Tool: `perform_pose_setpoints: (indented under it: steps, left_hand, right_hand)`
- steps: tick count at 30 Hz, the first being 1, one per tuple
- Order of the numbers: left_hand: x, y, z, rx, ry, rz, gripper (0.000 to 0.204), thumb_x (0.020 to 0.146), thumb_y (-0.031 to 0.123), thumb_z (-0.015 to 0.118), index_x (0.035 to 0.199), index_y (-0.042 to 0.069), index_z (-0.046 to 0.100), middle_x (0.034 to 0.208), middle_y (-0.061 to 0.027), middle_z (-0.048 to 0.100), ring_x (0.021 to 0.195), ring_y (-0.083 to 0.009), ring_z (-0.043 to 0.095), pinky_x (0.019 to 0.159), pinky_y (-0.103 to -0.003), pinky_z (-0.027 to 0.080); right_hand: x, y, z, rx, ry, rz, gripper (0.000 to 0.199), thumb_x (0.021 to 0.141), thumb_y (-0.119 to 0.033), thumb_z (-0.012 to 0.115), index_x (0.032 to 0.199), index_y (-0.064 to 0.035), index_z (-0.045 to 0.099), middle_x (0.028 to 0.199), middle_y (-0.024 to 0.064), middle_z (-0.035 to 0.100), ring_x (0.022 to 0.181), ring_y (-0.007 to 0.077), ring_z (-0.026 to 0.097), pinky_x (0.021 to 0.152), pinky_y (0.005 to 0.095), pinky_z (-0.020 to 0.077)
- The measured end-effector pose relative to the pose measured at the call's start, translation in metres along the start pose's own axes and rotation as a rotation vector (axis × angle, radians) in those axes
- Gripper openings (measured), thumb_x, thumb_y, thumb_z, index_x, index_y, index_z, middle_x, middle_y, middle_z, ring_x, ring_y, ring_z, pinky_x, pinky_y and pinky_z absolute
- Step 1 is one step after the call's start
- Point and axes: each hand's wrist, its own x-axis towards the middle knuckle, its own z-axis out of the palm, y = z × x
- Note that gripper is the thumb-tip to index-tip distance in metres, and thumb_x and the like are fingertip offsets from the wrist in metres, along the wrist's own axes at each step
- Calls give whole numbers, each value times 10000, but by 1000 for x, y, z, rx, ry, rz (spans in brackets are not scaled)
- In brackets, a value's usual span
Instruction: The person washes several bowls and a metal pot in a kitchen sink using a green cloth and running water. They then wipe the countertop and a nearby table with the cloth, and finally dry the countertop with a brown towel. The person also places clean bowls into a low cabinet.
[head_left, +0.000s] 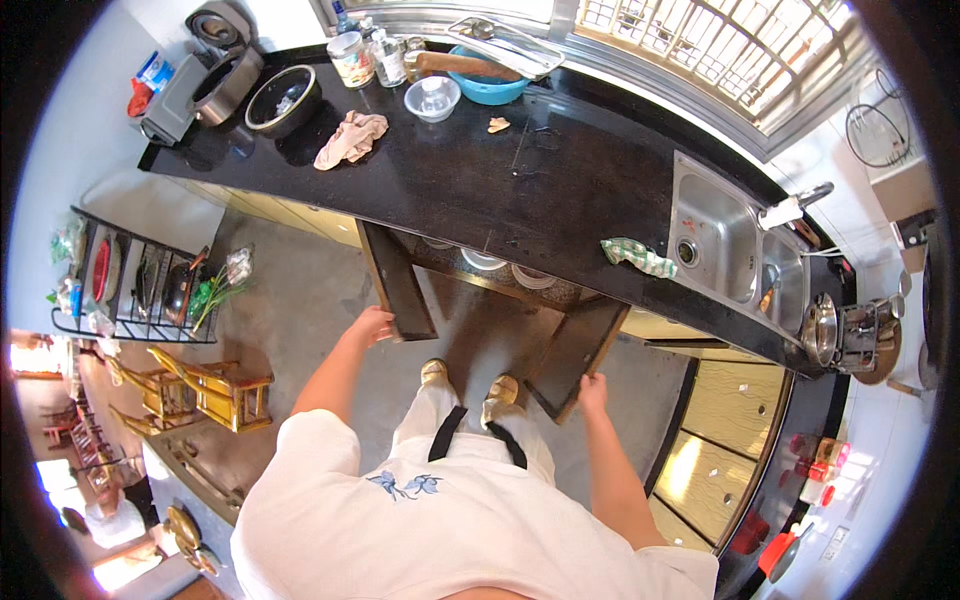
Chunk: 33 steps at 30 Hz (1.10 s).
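Below the counter, two dark cabinet doors stand swung out toward me. My left hand point(375, 325) is at the outer edge of the left cabinet door point(398, 285), fingers closed against it. At the edge of the right cabinet door point(575, 355), my right hand point(593, 390) is closed in the same way. Between the doors the cabinet's inside shows, with a white bowl point(483, 261) and stacked plates point(533, 277) partly hidden under the countertop. My feet stand on the floor just in front of the opening.
The black countertop point(570, 180) carries a pink cloth point(352, 140), a black bowl point(283, 102), a blue basin point(488, 90) and a green checked cloth point(638, 257). A steel sink point(715, 235) is at right. A wire rack point(140, 285) and wooden chairs point(225, 392) stand at left.
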Motion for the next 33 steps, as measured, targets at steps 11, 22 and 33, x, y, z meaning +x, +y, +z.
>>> perform_pose_setpoints:
  steps: [11,22,33]
  left_hand:
    - [56,76,122,-457,-407,104,526,735,-154,443,1209,71,481,1230,-84,539,1219,-233,482,987,-452,435]
    - [35,100,142,-329,-564,-173,597,775,-92,461,1309,173,468,1328,-34,509,1224,-219,480,986,-462,401]
    - [-30,172,280,542,-915,323,235,906,164,585,1125,78,590,1051,-40,637,838,-92,582,708,-240,488]
  right_hand:
    - [46,-180,91,1027,-447,463,394,805,138,437,1171,-6,447,1179,151,531,1044,285,573,895,439,530]
    - [77,-253,68,1461,-490,573,533,750,150,440,1246,-45,444,1258,132,495,1114,289,558,960,438,477]
    - [126,-226,-121,134,402,-290,201,802,-52,627,995,-98,660,931,68,637,776,216,623,685,319,505]
